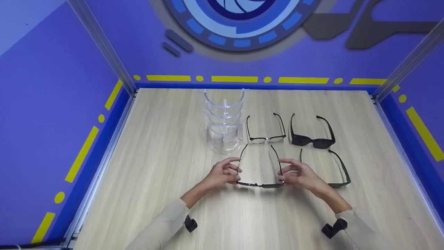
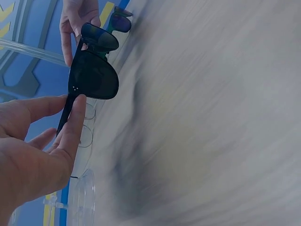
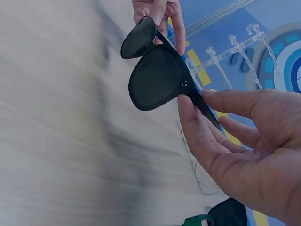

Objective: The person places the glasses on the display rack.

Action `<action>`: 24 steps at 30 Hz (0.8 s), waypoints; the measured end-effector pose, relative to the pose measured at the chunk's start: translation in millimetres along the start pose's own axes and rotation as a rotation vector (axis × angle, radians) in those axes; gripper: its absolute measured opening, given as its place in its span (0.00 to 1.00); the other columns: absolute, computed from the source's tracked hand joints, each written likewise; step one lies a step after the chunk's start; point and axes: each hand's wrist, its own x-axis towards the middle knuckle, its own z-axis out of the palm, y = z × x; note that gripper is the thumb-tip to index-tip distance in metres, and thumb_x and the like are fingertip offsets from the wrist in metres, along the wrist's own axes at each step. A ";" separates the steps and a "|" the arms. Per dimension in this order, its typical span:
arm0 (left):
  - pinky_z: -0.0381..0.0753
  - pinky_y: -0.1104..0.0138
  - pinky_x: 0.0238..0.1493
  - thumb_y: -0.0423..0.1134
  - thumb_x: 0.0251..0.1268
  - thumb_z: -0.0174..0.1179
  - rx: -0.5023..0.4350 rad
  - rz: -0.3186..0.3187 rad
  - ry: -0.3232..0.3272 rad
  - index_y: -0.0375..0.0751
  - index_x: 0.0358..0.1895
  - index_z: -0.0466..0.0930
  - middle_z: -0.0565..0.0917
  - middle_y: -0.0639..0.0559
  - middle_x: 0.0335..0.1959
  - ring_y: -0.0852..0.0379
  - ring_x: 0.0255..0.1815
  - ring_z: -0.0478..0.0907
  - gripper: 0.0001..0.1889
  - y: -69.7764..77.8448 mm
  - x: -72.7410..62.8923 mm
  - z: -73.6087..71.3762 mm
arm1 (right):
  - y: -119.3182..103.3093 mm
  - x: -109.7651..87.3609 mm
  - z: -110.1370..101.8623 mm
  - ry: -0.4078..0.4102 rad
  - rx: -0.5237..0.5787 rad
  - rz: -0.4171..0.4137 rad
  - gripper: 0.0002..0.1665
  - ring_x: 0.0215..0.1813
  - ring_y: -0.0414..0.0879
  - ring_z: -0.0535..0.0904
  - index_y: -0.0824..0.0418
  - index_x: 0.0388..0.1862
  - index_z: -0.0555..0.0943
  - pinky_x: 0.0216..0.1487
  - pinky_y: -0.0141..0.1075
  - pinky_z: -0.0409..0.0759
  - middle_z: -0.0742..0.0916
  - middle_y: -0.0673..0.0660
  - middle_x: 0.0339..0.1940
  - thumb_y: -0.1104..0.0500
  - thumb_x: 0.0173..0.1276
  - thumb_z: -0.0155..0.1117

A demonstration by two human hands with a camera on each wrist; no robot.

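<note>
Black sunglasses (image 1: 272, 186) | between the hands (image 1: 222, 173) (image 1: 299, 175) | fingers bent, both hands pinching opposite temples (image 3: 201, 104) near the hinges

Partly hiding green glasses (image 1: 340, 184) behind right hand (image 1: 301, 174), beside held sunglasses (image 1: 272, 185). Blurring tabletop (image 2: 211, 117) beneath these in wrist views.

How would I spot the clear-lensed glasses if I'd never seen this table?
On the wooden table, find the clear plastic stand toward the back. Just right of it in the head view, the clear-lensed glasses rest with their arms open. Their see-through lenses set them apart from the black sunglasses to their right and the dark-lensed pair held just in front.
</note>
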 end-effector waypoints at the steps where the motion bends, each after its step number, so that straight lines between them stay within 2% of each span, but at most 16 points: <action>1: 0.90 0.64 0.45 0.17 0.62 0.61 -0.001 0.001 0.000 0.29 0.74 0.64 0.78 0.21 0.57 0.59 0.39 0.86 0.36 1.2 0.3 -1.4 | -0.4 0.9 0.0 -0.002 0.009 -0.002 0.41 0.49 0.43 0.88 0.73 0.77 0.58 0.52 0.43 0.89 0.84 0.63 0.52 0.66 0.71 0.65; 7: 0.91 0.63 0.45 0.18 0.63 0.60 -0.030 0.033 0.004 0.28 0.74 0.63 0.77 0.19 0.57 0.60 0.39 0.86 0.35 6.9 -0.1 -10.9 | -4.8 6.9 0.6 -0.021 0.072 -0.015 0.42 0.52 0.43 0.87 0.72 0.79 0.56 0.56 0.39 0.87 0.84 0.61 0.56 0.68 0.72 0.64; 13: 0.91 0.63 0.44 0.21 0.63 0.62 -0.071 0.021 0.003 0.31 0.75 0.64 0.78 0.23 0.58 0.60 0.40 0.86 0.35 11.1 -1.8 -17.6 | -10.3 8.7 2.2 -0.026 0.091 -0.015 0.42 0.53 0.43 0.87 0.72 0.80 0.54 0.58 0.38 0.87 0.84 0.60 0.57 0.70 0.72 0.62; 20: 0.90 0.63 0.45 0.22 0.63 0.63 -0.081 0.008 0.022 0.34 0.74 0.66 0.81 0.30 0.56 0.60 0.40 0.86 0.34 15.0 -10.7 -26.5 | -13.0 16.9 9.3 -0.032 0.098 -0.003 0.44 0.53 0.41 0.87 0.69 0.81 0.55 0.59 0.38 0.86 0.84 0.59 0.58 0.68 0.72 0.64; 24: 0.90 0.62 0.46 0.22 0.63 0.64 -0.082 0.009 0.045 0.34 0.74 0.65 0.80 0.28 0.57 0.60 0.41 0.86 0.35 20.6 -16.3 -33.6 | -17.6 26.2 15.1 -0.021 0.105 0.007 0.43 0.53 0.42 0.87 0.68 0.81 0.56 0.59 0.38 0.86 0.83 0.63 0.60 0.69 0.72 0.63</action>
